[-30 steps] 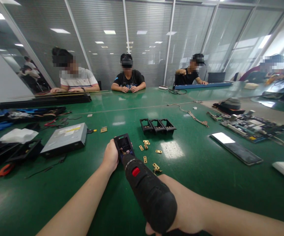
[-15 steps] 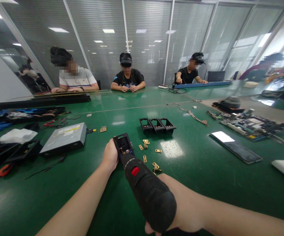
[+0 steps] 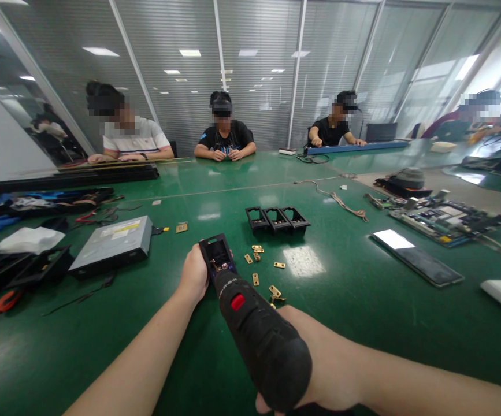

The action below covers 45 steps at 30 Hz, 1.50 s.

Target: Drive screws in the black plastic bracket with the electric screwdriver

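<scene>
A left hand (image 3: 193, 274) clasps a small black frame (image 3: 211, 242) from its left side on the green worktop (image 3: 341, 283), as a right hand (image 3: 319, 361) grips a black power drill (image 3: 263, 341) with a red switch, its nose angled into the frame's opening. The drill's body hides its tip and most of the right hand's fingers. Loose brass plates (image 3: 256, 279) lie scattered just right of the left hand, forward of the right. Beyond them, three similar black frames (image 3: 279, 227) stand side by side. To the left of the left hand sits a silver disc drive (image 3: 111, 240); well to the right of the right hand, and farther forward, lie a dark phone (image 3: 427, 264) and a circuit board (image 3: 449, 222). Across the worktop, facing both hands, a person in a black T-shirt (image 3: 226, 137) sits with hands close together.
</scene>
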Tool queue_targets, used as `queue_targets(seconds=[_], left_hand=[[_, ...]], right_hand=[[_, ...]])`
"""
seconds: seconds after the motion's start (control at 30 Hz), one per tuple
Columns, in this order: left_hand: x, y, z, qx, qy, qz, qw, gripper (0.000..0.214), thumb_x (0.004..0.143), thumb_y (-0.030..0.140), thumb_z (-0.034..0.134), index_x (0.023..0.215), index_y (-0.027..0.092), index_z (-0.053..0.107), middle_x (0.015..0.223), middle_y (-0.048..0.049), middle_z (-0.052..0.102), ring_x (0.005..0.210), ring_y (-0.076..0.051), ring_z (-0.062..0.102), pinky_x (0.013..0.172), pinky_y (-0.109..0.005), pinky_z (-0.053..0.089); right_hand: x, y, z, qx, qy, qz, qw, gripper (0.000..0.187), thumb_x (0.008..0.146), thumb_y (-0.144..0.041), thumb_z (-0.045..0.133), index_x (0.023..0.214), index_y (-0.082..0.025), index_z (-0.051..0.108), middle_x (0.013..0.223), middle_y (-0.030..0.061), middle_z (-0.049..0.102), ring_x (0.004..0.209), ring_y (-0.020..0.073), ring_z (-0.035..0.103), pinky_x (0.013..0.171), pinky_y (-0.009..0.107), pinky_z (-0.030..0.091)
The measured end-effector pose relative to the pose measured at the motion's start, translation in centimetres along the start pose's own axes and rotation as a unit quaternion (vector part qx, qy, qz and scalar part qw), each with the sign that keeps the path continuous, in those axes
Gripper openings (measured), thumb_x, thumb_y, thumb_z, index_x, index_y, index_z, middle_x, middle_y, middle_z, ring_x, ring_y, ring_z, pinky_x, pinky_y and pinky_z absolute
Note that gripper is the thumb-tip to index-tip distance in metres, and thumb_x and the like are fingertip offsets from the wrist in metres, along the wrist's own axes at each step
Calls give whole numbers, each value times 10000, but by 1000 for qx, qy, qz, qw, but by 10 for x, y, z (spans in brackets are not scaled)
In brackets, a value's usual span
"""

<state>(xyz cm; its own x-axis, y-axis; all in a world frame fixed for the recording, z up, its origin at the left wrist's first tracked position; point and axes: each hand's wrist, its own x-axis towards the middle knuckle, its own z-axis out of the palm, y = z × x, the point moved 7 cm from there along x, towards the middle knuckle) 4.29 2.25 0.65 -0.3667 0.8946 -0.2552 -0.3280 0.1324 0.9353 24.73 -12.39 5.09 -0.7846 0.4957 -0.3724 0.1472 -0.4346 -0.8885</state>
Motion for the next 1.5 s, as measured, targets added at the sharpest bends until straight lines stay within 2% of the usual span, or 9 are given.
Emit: queue_targets(seconds=[0.2,0.4,0.5,0.67,0.93,1.1,1.27,1.5], left_hand=[[-1,1,1,-1,1,-8,1000,421,999,371,481,985,125,821,835,-159,840,726,-299,809,650,-362,640],[-3,1,3,-12,-2,-3,1000,423,981,378,494,921,111,817,822,-176,830,718,-290,801,693,-362,649],[-3,3,3,7,-3,2,1000,446,985,382,469,896,121,819,833,-178,835,728,-297,804,662,-363,644],[-4,4,2,20,1,3,1000,430,976,376,466,886,138,813,844,-172,839,744,-307,810,649,-371,644],[-3,2,2,13,1,4,1000,413,964,388,496,937,125,812,861,-180,843,776,-324,825,673,-397,661],[-2,1,1,13,10,-5,1000,441,984,380,470,992,117,825,841,-178,840,746,-327,821,628,-389,649],[0,1,2,9,7,-1,1000,463,998,374,448,982,104,824,826,-184,833,715,-316,816,623,-376,644],[-1,2,3,-5,8,-2,1000,421,977,354,485,968,89,812,845,-197,831,721,-314,814,645,-374,644]], right_hand=[[1,-1,1,-6,-7,-4,1000,602,456,-365,1139,762,-153,665,685,-23,694,629,128,673,545,197,548],[2,-5,1,-10,-3,-14,1000,621,424,-342,1138,749,-167,639,654,-60,661,594,114,665,520,175,504],[0,-6,2,-12,4,-3,1000,587,450,-331,1131,740,-166,648,663,-49,672,605,121,667,518,183,523],[1,-4,2,11,4,3,1000,601,402,-313,1139,735,-163,662,656,-41,680,606,129,674,528,194,538],[1,0,-1,-13,-2,-11,1000,512,483,-289,1120,718,-141,689,690,-3,726,607,120,687,526,171,551],[0,2,-2,-7,7,-1,1000,516,467,-272,1119,709,-145,681,702,5,733,614,125,696,521,165,563],[1,2,-3,-18,2,-12,1000,495,500,-298,1113,718,-147,695,679,-4,716,601,120,681,516,159,548],[1,0,-4,-32,-9,-30,999,470,512,-297,1118,677,-127,712,727,28,751,644,125,706,572,175,572]])
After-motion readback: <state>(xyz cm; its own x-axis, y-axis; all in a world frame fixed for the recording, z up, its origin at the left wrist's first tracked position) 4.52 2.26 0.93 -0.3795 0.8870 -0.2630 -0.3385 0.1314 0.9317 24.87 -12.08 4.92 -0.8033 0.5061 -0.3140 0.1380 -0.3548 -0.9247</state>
